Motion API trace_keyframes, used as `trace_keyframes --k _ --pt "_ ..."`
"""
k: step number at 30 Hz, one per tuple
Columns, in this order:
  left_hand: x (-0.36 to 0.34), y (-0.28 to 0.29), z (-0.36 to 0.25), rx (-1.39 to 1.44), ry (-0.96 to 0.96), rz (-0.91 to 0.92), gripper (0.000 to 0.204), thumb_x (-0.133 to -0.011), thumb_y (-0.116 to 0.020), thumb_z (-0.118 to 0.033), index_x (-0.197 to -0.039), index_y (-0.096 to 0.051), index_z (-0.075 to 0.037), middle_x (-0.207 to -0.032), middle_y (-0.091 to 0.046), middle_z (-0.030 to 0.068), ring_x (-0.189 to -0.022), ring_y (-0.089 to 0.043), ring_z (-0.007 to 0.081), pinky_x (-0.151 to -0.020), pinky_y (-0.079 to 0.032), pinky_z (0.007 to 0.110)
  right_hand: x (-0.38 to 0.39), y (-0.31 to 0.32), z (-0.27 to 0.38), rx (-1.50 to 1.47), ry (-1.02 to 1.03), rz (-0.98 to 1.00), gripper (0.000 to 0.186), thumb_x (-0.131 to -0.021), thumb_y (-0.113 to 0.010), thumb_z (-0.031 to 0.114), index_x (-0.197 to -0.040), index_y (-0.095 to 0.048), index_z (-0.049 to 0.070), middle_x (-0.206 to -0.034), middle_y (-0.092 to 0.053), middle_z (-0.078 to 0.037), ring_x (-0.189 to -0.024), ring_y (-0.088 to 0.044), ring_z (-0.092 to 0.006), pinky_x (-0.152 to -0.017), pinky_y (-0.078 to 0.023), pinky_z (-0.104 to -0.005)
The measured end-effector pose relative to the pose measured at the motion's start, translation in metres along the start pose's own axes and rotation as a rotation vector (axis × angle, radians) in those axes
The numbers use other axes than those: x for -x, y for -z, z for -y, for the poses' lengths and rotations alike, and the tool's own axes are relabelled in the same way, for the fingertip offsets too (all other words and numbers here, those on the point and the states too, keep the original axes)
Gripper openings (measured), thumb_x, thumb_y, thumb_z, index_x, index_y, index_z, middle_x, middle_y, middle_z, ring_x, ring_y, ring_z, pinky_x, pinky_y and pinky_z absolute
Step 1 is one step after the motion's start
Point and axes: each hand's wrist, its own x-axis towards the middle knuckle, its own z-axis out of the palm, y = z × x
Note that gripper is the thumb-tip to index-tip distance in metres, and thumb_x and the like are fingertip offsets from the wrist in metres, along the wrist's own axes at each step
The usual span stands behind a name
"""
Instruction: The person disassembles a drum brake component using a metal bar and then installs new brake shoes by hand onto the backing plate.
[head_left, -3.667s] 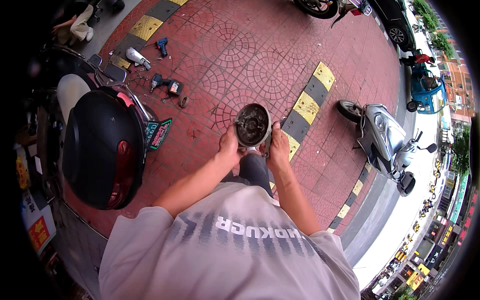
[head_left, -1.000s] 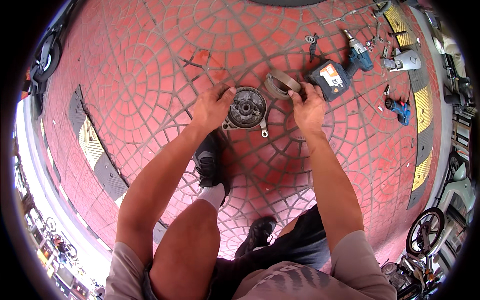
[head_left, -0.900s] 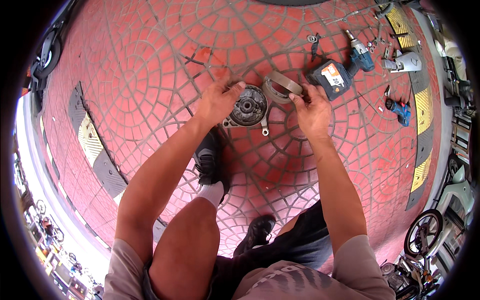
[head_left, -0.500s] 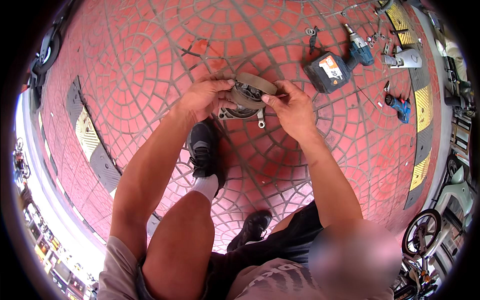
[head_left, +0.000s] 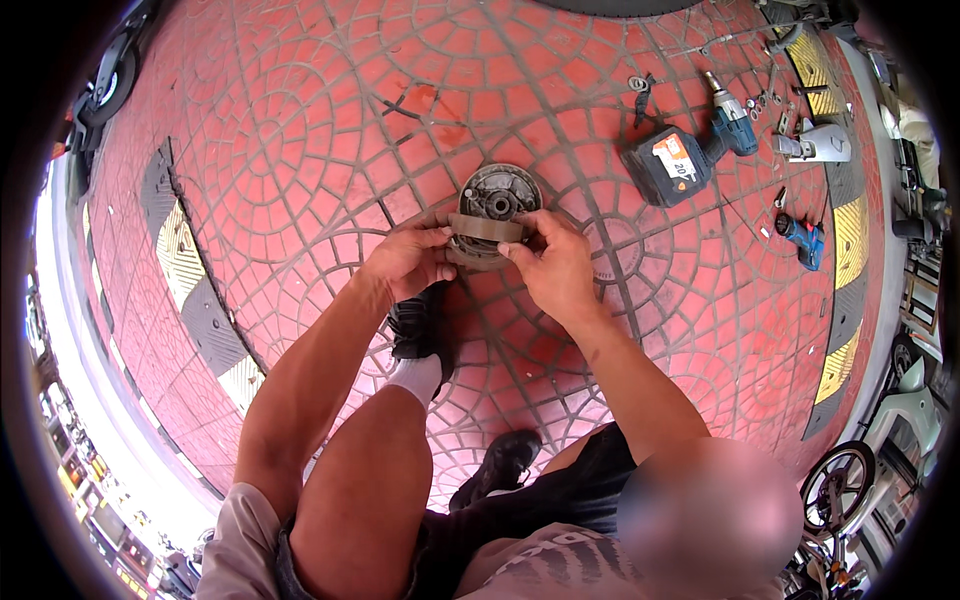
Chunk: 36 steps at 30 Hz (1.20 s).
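A pair of curved brake shoes [head_left: 488, 230] with brown lining is held tilted between my two hands. My left hand [head_left: 408, 262] pinches their left end between thumb and fingers. The right end is gripped by my right hand [head_left: 556, 262], its thumb pressed on the lining. Just beyond them, the round metal brake plate [head_left: 502, 185] with a hub hole in its middle lies on the paving. The shoes cover its near part; whether they touch it I cannot tell.
A cordless impact wrench [head_left: 690, 160] with a large battery lies to the right. Beyond it are small metal parts [head_left: 765, 100], a silvery piece [head_left: 822, 142] and a blue tool [head_left: 802, 242]. Striped ramps edge both sides. My shoe [head_left: 415, 320] is close below my hands.
The brake shoes have been drawn toward me, off the far part of the brake plate, whose face now shows. Both hands sit lower in the picture, and the view has shifted slightly.
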Motion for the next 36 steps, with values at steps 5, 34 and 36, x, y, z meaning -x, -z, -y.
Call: trace_keyframes --k 5,34,36 --pt "0.000 -0.002 0.007 0.059 -0.022 -0.031 0.034 -0.106 -0.057 -0.016 -0.140 -0.059 -0.012 -0.119 -0.072 0.0053 -0.098 -0.069 0.0182 -0.074 -0.051 0.032 -0.003 -0.002 0.004 -0.034 0.009 0.014 0.031 -0.081 -0.086 0.002 -0.107 -0.070 -0.002 -0.092 -0.069 -0.009 -0.078 -0.067 -0.0166 -0.071 -0.056 -0.0311" --pt "-0.047 -0.016 -0.002 -0.489 -0.367 -0.375 0.020 -0.101 -0.060 -0.007 -0.119 -0.066 0.001 -0.101 -0.071 0.0060 -0.089 -0.071 0.0172 -0.077 -0.060 0.033 -0.030 0.001 -0.019 0.237 0.232 -0.049 0.034 -0.081 -0.085 0.019 -0.110 -0.074 0.005 -0.116 -0.064 -0.011 -0.115 -0.059 -0.0341 -0.098 -0.051 -0.0451" --pt "-0.049 -0.016 0.000 -0.589 -0.413 -0.390 0.020 -0.101 -0.062 -0.007 -0.117 -0.068 0.001 -0.104 -0.071 0.0068 -0.090 -0.071 0.0176 -0.081 -0.058 0.033 -0.032 0.002 -0.025 0.213 0.221 -0.058 0.035 -0.081 -0.085 0.019 -0.110 -0.073 0.004 -0.117 -0.064 -0.011 -0.116 -0.059 -0.0346 -0.100 -0.050 -0.0457"
